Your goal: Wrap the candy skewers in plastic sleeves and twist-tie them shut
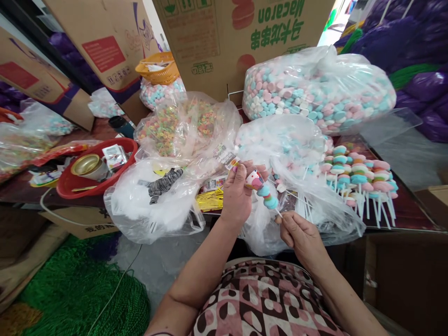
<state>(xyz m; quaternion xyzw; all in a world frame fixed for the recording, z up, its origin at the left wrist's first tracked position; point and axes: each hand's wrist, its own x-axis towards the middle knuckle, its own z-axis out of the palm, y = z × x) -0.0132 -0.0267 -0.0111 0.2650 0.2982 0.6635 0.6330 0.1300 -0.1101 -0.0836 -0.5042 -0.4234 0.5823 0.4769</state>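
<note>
My right hand (301, 234) is closed, pinching the thin white stick of a marshmallow skewer (269, 198) with blue, green and orange pieces. The skewer slants up and left. Its upper end meets a small printed plastic bag (255, 179) with red and purple marks; I cannot tell how much of the skewer is inside. My left hand (238, 189) is closed around this bag, thumb pressed on its side and the other fingers behind. Under both hands lies a large clear plastic bag (280, 135) of pink and blue marshmallows.
Finished-looking marshmallow skewers (360, 175) are piled at the right. A full marshmallow bag (315, 91), a bag of ring candies (185, 121) and cardboard boxes (224, 42) stand behind. Yellow twist ties (210, 200) lie left of my hands, near a red basin (131, 151).
</note>
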